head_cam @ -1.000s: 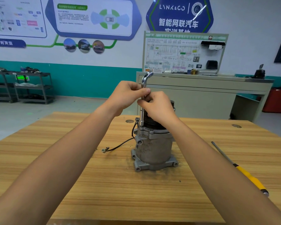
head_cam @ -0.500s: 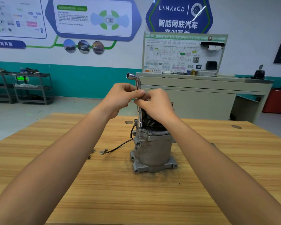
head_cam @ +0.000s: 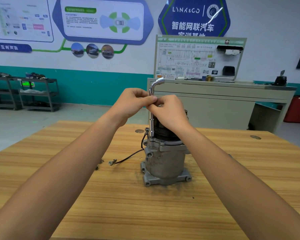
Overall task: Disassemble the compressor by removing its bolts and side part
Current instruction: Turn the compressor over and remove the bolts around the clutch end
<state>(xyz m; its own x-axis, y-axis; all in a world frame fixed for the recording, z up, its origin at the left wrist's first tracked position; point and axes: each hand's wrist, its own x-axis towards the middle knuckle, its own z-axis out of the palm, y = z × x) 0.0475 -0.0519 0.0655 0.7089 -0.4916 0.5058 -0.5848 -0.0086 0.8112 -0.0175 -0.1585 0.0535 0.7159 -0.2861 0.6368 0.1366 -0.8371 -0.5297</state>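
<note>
A grey metal compressor (head_cam: 164, 161) stands upright on the wooden table (head_cam: 145, 205), its black ribbed pulley on top, partly hidden by my right hand. A chrome L-shaped socket wrench (head_cam: 152, 122) stands vertically with its lower end on a bolt at the compressor's upper left flange. Its bent top points to the right. My left hand (head_cam: 133, 103) and my right hand (head_cam: 168, 111) both pinch the wrench shaft at mid-height, fingertips meeting. A black wire with a metal terminal (head_cam: 114, 161) trails left from the compressor.
Small dark bits (head_cam: 99, 164) lie on the table left of the wire. A grey training bench with a diagram board (head_cam: 197, 61) stands behind the table. Metal shelving (head_cam: 24, 92) lines the far left wall.
The wrench's bent top has swung from pointing right to left and back to the right as my fingers twirl the shaft. The view has shifted; the yellow screwdriver at the right is out of sight.
</note>
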